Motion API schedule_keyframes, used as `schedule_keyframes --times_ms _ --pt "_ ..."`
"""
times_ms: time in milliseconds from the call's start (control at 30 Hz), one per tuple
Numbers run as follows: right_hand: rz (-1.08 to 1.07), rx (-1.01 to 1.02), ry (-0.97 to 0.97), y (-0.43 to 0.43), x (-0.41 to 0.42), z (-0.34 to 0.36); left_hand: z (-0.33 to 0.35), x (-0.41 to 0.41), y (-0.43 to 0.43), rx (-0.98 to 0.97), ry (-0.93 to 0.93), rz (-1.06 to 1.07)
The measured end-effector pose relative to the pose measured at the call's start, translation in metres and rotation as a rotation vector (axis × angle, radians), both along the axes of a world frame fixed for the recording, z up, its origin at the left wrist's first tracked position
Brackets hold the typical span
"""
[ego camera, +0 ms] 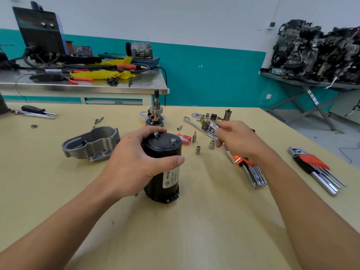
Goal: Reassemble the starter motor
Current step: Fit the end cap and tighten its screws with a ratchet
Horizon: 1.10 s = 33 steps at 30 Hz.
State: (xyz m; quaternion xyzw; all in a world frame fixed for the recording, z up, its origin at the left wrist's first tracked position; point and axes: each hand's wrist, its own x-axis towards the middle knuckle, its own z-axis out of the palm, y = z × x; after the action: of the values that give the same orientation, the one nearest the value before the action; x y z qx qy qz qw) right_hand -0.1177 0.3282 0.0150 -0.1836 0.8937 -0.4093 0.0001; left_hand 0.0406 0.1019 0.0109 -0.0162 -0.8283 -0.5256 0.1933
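Firmly, the left hand (134,164) gripped the black motor body (165,184) round its top, upright at mid-table. At its two o'clock the right hand (240,144) pinched a blurred silver tool (213,126); the aluminium housing (91,143) lay at ten o'clock.

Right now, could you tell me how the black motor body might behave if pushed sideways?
The black motor body stands on end on the table, taller than wide, so a push near the top may tip it. Lying down, its round shape would probably roll. It looks like metal, so it is likely heavy for its size.
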Motion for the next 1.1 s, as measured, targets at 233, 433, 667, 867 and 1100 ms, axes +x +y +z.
schedule_keyframes --times_ms 233,433,667,867,1100 --pt "0.105 0.085 0.052 0.0 -0.001 -0.013 0.001 0.001 0.002 -0.016 0.019 -0.003" --pt "0.066 0.194 0.096 -0.01 -0.002 -0.015 0.0 0.002 0.003 -0.031 0.017 -0.005" --pt "0.051 0.245 0.12 -0.021 0.008 -0.014 0.002 0.003 0.007 -0.02 0.024 -0.023" --pt "0.033 0.3 0.14 -0.027 0.016 -0.011 0.001 0.004 0.008 -0.037 0.019 -0.03" --pt "0.044 0.317 0.182 -0.02 0.009 -0.011 0.0 0.004 0.007 -0.034 0.019 -0.028"
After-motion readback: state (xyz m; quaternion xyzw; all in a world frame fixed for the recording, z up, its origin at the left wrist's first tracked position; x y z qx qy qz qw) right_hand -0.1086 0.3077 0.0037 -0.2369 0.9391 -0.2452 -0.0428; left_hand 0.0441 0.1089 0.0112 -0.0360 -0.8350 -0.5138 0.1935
